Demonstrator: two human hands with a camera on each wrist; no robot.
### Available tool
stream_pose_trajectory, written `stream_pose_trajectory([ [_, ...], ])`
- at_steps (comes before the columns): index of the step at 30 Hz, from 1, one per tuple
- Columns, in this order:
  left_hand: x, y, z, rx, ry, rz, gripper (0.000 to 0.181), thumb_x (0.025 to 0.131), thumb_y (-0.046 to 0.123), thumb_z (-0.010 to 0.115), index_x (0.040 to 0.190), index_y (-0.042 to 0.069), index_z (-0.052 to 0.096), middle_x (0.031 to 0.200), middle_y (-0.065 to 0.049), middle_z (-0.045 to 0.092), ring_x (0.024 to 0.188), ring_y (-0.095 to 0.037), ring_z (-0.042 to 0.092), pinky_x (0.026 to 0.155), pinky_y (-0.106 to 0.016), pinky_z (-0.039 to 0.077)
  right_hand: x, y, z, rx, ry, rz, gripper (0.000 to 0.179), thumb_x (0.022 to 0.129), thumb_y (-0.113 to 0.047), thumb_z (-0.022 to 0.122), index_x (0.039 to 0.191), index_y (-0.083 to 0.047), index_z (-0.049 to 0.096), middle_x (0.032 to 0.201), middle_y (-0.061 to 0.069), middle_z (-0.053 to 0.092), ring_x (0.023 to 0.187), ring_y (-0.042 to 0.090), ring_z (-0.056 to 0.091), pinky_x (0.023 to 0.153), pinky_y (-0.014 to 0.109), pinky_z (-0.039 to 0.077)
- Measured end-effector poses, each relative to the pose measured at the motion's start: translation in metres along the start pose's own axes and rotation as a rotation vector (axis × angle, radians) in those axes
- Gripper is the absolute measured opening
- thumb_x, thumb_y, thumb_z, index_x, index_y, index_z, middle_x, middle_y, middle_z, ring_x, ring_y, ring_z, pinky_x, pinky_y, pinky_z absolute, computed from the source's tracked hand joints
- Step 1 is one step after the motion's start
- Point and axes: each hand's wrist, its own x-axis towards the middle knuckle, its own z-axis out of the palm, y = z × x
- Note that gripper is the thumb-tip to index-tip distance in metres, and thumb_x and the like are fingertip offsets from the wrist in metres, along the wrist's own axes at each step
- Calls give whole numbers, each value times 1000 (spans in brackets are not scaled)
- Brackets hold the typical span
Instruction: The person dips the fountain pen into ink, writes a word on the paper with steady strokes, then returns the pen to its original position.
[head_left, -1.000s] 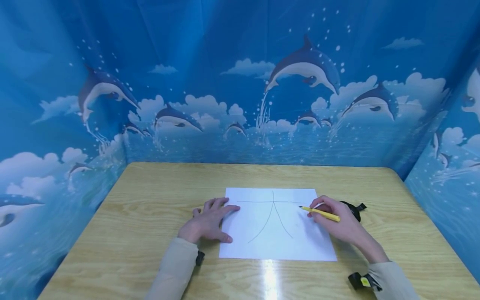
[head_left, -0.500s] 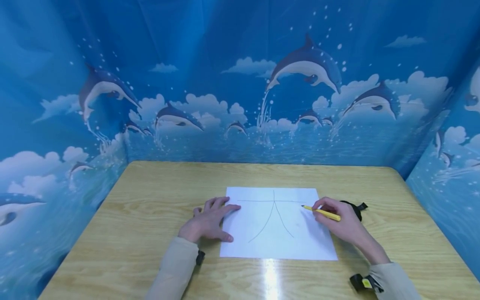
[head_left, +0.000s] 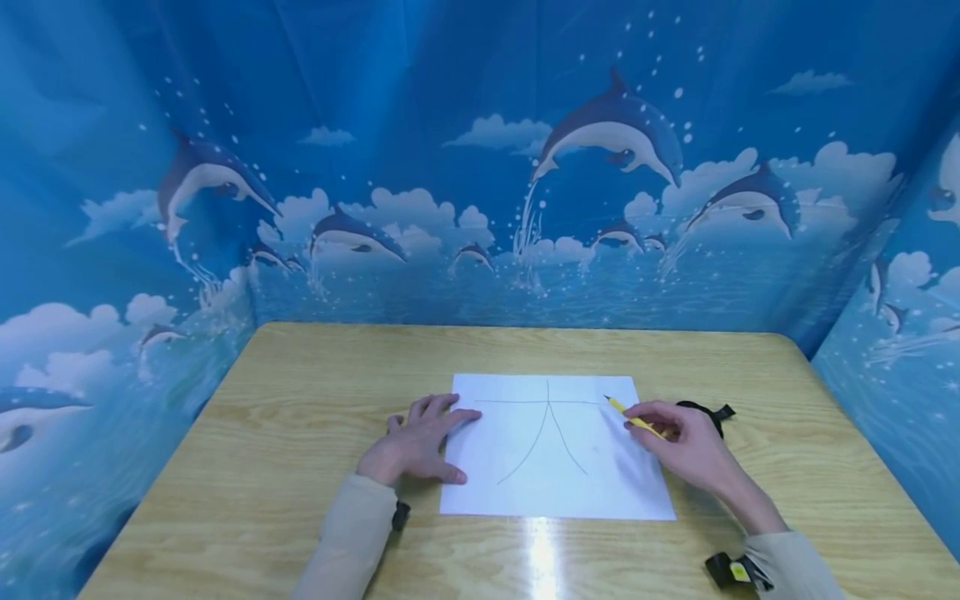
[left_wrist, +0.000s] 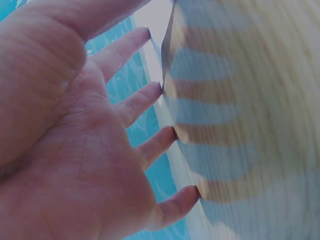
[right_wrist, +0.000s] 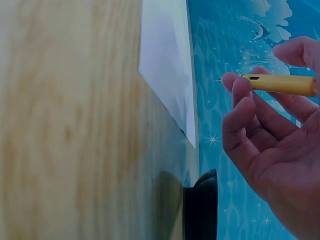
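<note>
A white sheet of paper (head_left: 517, 492) lies on the wooden table, bearing a horizontal line, a short vertical stroke and two curved strokes that spread downward. My left hand (head_left: 416, 442) rests spread at its left edge, with index finger and thumb over the sheet. The left wrist view shows that hand (left_wrist: 85, 145) from the palm side, fingertips down on the surface. At the paper's right side my right hand (head_left: 686, 442) holds a yellow pen (head_left: 630, 415), its dark tip near the right end of the horizontal line. In the right wrist view the fingers support the pen's barrel (right_wrist: 285, 84).
Behind the right hand lies a black rounded object (head_left: 708, 412), partly hidden; its dark side (right_wrist: 202, 210) shows in the right wrist view. The wooden table (head_left: 315, 375) reaches back to a blue dolphin-print curtain (head_left: 420, 167). A small black device (head_left: 727, 571) sits at the right cuff.
The pen has turned in my right hand, its tip swinging away from me toward the horizontal line. The left hand and the drawn lines look the same.
</note>
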Motion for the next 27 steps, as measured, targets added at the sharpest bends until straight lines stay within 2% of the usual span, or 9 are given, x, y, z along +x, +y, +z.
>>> stream_pose_trajectory([
  [3, 0, 0, 0, 2, 1, 0, 83, 80, 42, 86, 153, 38, 45, 169, -4, 24, 157, -41, 15, 110, -82, 20, 0, 1, 0, 12, -18, 28, 25, 93, -9, 71, 117, -12, 75, 103, 4, 78, 77, 5, 62, 62, 23, 51],
  [8, 0, 0, 1, 9, 0, -3, 83, 80, 43, 86, 152, 39, 45, 169, -3, 24, 157, -41, 15, 110, -82, 21, -1, 1, 0, -24, -26, 62, 29, 92, -11, 72, 121, -13, 75, 105, 4, 76, 78, 5, 61, 63, 22, 51],
  [16, 0, -1, 0, 4, -1, -6, 84, 80, 44, 86, 153, 39, 45, 170, -3, 23, 157, -41, 14, 111, -81, 21, -5, 4, -3, -39, -18, 31, 31, 92, -12, 75, 123, -11, 75, 86, 0, 71, 71, 5, 56, 59, 22, 46],
  [23, -1, 1, -1, 12, 14, 0, 85, 78, 43, 88, 152, 38, 46, 170, 0, 22, 156, -41, 17, 111, -81, 22, -11, 8, -6, -45, 16, -14, 31, 89, -8, 78, 120, -7, 73, 109, 8, 77, 82, -3, 63, 71, 19, 57],
  [27, 0, 1, -1, 10, 23, 14, 85, 78, 42, 88, 152, 37, 47, 167, 1, 29, 155, -40, 19, 112, -80, 21, -16, 12, -10, -35, 50, -18, 33, 86, -6, 81, 118, -6, 72, 108, 13, 77, 86, -5, 67, 71, 19, 59],
])
